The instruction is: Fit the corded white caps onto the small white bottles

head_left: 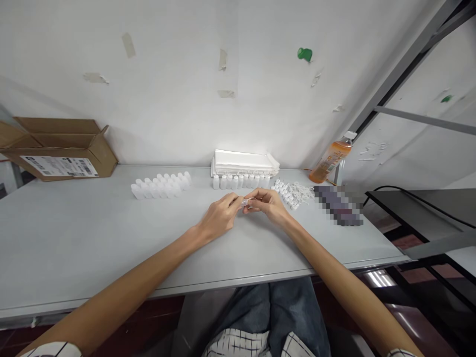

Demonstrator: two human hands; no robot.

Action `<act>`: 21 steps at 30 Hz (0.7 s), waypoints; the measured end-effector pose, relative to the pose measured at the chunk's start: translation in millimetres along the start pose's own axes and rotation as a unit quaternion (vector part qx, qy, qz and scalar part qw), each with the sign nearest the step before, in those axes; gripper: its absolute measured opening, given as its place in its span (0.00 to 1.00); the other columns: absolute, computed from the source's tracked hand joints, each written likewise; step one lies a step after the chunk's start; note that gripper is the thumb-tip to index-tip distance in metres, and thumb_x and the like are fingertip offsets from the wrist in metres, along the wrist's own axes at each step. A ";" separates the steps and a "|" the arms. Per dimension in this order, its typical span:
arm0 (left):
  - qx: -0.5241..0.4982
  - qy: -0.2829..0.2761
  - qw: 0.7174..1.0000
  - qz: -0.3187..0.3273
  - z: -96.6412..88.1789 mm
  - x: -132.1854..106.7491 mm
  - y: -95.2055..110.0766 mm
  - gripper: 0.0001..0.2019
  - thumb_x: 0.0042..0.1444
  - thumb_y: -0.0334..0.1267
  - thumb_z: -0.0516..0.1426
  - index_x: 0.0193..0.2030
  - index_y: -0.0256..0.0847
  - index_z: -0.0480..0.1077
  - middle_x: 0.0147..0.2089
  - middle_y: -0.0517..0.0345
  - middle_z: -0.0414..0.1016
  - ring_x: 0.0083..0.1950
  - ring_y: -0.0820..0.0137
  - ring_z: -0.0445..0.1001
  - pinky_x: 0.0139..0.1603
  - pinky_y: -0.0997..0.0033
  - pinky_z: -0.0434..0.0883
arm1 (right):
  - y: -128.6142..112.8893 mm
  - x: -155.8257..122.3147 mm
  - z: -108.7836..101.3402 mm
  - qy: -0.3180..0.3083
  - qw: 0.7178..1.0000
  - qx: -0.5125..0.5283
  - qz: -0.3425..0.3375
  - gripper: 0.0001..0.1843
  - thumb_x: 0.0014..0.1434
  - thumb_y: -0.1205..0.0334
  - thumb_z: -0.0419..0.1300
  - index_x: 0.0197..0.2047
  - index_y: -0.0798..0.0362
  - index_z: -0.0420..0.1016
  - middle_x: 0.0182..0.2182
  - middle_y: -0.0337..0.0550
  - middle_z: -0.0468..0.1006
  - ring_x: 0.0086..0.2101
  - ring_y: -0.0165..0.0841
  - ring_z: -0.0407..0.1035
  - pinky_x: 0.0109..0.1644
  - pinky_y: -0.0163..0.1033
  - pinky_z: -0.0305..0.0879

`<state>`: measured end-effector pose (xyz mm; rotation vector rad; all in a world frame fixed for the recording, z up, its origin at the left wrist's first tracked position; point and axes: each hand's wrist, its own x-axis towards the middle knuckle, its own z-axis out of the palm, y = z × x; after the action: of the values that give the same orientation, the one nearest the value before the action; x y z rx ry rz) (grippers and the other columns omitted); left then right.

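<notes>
A small white corded piece point(244, 203) is held over the surface point(178, 263), nearer than the row of white bottles point(235, 183). Its long axis is laid roughly left to right, the corded end being pointed toward the right hand point(267, 202). Its body is clasped in the closed grip of the left hand point(220, 215); the other end is pinched between right fingertips, contact being partly hidden.

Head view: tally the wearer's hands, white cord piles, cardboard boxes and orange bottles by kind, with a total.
Left hand and right hand: 2
White cord pile: 1
Cardboard box: 1
Orange bottle: 1
Total: 5
</notes>
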<state>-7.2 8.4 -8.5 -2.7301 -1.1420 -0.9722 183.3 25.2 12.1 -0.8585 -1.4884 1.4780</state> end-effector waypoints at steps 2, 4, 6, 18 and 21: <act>0.005 0.015 1.000 0.023 1.5 0.2 -0.7 0.12 0.64 0.29 0.44 0.47 0.37 0.66 0.38 0.51 0.70 0.37 0.69 0.70 0.35 0.72 0.69 | 0.9 0.1 -1.8 -0.004 1.000 0.018 0.006 0.13 0.48 0.58 0.69 0.34 0.57 0.76 0.28 0.42 0.79 0.30 0.36 0.76 0.44 0.49 0.74; 0.009 0.030 0.999 0.035 2.1 0.7 -1.2 0.12 0.64 0.29 0.44 0.48 0.37 0.66 0.40 0.51 0.71 0.37 0.70 0.71 0.35 0.72 0.69 | -0.4 0.6 -3.2 -0.008 1.000 0.024 0.010 0.12 0.48 0.59 0.68 0.34 0.56 0.76 0.29 0.42 0.79 0.31 0.36 0.76 0.44 0.49 0.74; 0.019 0.045 0.998 0.031 1.7 1.3 -1.8 0.13 0.64 0.30 0.44 0.48 0.38 0.67 0.40 0.51 0.72 0.36 0.71 0.71 0.34 0.73 0.68 | -4.1 0.8 -3.6 -0.007 1.000 0.012 0.012 0.13 0.48 0.59 0.69 0.35 0.56 0.76 0.29 0.43 0.79 0.31 0.36 0.77 0.45 0.49 0.74; 0.075 0.082 0.994 0.019 -2.6 -0.8 -9.6 0.16 0.63 0.29 0.45 0.52 0.39 0.69 0.41 0.51 0.74 0.35 0.72 0.72 0.30 0.77 0.67 | -6.5 -0.8 -0.8 -0.039 0.999 -0.030 -0.016 0.19 0.55 0.52 0.64 0.44 0.57 0.77 0.34 0.48 0.80 0.34 0.38 0.77 0.41 0.47 0.76; 0.069 0.078 0.994 0.027 -1.2 -1.1 -8.5 0.17 0.63 0.29 0.44 0.52 0.39 0.69 0.40 0.51 0.73 0.36 0.72 0.72 0.31 0.77 0.68 | -4.2 0.9 -0.5 -0.033 0.999 -0.031 -0.013 0.19 0.55 0.50 0.63 0.41 0.57 0.79 0.32 0.47 0.80 0.32 0.37 0.77 0.39 0.46 0.76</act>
<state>-14.0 13.6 -9.9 -2.5142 -1.0620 -1.0384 183.8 26.0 16.3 -0.8298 -1.5951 1.4600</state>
